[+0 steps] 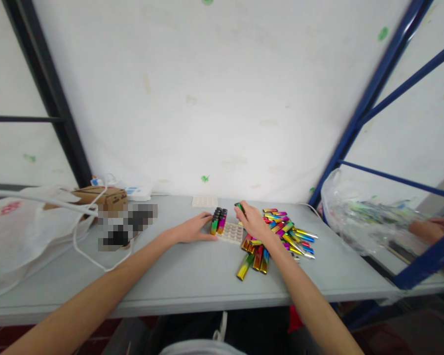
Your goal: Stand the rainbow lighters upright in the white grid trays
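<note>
Beside the tray [234, 232], the right hand [250, 218] pinched a lighter [239, 205], likely light and slick, best held mid-body; the left hand [197, 228] lay spread

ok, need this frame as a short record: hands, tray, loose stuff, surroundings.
tray: on table, standing lighters at its left end
left_hand: spread beside the standing lighters
right_hand: holding a lighter above the tray's right side
loose: pile of lighters, mixed metallic colours, right of tray
back: second tray near wall
left_side: carton, white bag
</note>
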